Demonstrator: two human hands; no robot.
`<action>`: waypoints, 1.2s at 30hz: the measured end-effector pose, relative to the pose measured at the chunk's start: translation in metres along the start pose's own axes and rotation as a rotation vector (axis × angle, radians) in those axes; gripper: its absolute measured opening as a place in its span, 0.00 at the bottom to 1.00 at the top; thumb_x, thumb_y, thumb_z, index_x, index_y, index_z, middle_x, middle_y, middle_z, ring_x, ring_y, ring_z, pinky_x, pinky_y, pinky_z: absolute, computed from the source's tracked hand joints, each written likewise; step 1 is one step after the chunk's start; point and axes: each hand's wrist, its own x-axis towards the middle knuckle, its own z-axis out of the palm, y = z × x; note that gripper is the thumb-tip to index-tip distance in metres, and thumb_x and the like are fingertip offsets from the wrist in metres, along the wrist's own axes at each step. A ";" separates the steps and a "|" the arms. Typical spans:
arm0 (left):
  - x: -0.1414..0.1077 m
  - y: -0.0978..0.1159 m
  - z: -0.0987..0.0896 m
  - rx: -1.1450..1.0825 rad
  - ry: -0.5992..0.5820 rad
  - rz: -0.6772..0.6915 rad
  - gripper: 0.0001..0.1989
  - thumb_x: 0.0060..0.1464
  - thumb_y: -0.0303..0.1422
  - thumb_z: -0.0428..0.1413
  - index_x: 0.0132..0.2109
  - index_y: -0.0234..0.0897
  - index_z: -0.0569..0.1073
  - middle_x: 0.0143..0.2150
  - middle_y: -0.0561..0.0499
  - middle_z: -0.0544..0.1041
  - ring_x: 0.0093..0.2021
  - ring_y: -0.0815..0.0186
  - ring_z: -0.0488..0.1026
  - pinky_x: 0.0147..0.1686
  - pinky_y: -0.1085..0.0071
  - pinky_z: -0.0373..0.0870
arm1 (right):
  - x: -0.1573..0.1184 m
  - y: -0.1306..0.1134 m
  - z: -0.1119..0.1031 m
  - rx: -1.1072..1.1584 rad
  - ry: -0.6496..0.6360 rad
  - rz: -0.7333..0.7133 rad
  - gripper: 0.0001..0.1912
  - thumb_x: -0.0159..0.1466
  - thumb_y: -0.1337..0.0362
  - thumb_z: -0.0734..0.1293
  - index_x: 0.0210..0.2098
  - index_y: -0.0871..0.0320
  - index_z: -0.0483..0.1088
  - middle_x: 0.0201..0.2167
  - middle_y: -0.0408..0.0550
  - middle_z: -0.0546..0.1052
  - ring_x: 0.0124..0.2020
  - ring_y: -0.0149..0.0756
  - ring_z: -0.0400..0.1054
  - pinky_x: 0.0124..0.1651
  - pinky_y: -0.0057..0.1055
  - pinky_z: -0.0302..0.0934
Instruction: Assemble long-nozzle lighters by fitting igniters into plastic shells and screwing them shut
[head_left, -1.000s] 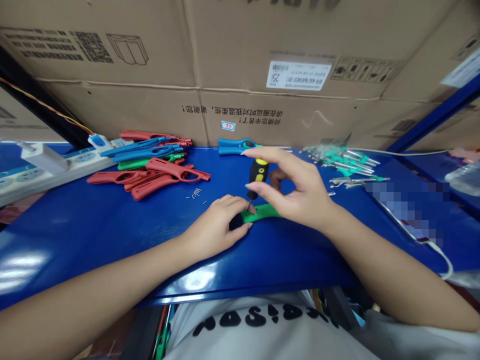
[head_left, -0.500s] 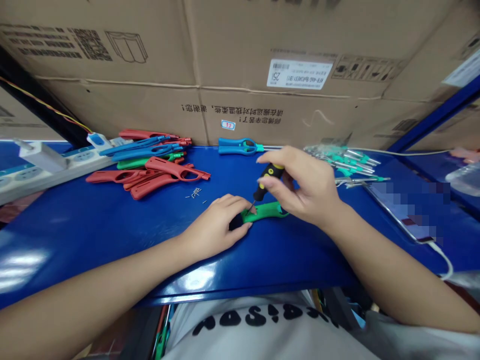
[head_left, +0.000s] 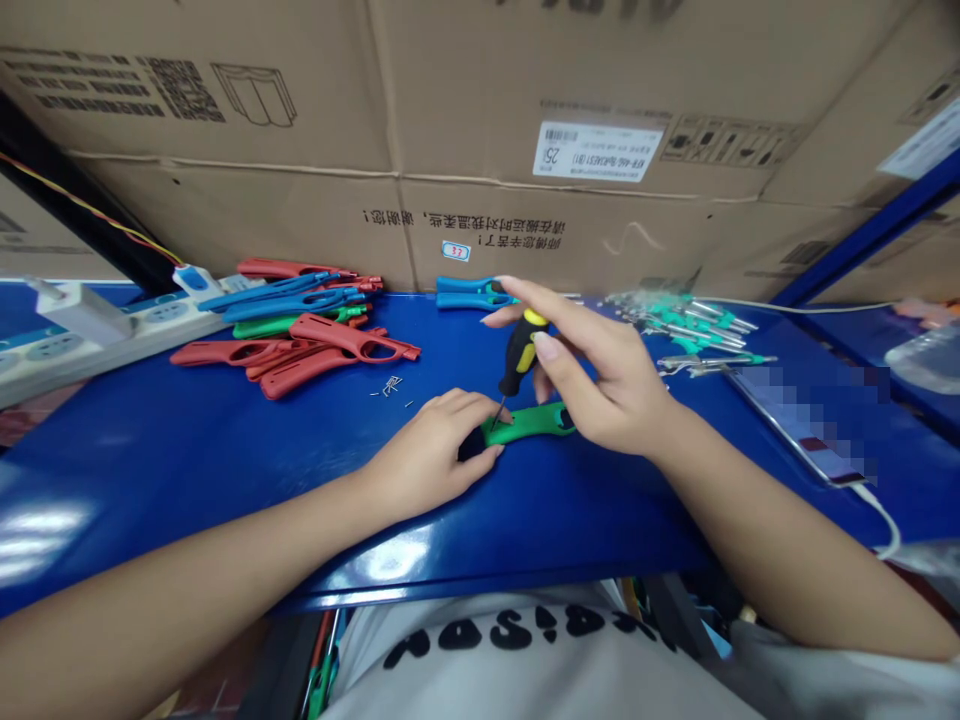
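The person's left hand (head_left: 446, 442) is curled around the near-left end of a green casing (head_left: 536, 424), pinching it between thumb and fingers on the blue worktop (head_left: 420, 555). The right hand (head_left: 611, 385) is half curled, with the black-and-yellow screwdriver (head_left: 519, 358) between thumb and fingers. The screwdriver leans slightly, its tip down at the casing end beside the left fingertips. Loose screws (head_left: 391, 386) lie beyond the left hand. Farther left is a pile of red, blue and green casings (head_left: 315, 370); beyond the right hand lie blue casings (head_left: 466, 293), and to their right green-and-metal parts (head_left: 694, 325).
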 end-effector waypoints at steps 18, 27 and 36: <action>0.000 0.000 0.000 0.019 0.002 -0.003 0.12 0.61 0.30 0.57 0.51 0.38 0.71 0.52 0.46 0.77 0.52 0.55 0.72 0.55 0.54 0.69 | -0.002 0.008 0.002 -0.188 0.116 -0.017 0.16 0.68 0.53 0.68 0.48 0.55 0.73 0.40 0.48 0.81 0.32 0.34 0.75 0.39 0.32 0.70; 0.000 0.001 -0.001 0.023 -0.012 -0.011 0.12 0.61 0.30 0.57 0.52 0.38 0.71 0.51 0.46 0.77 0.51 0.55 0.72 0.54 0.54 0.70 | -0.002 0.005 0.008 0.038 0.050 0.093 0.18 0.73 0.58 0.60 0.60 0.54 0.66 0.45 0.48 0.80 0.32 0.33 0.75 0.39 0.33 0.72; 0.000 0.001 -0.001 0.033 -0.006 -0.001 0.13 0.61 0.30 0.57 0.53 0.38 0.71 0.51 0.46 0.77 0.51 0.55 0.72 0.53 0.55 0.70 | -0.001 0.001 0.005 0.032 0.075 0.043 0.20 0.75 0.63 0.54 0.61 0.53 0.67 0.47 0.49 0.80 0.35 0.33 0.76 0.41 0.33 0.72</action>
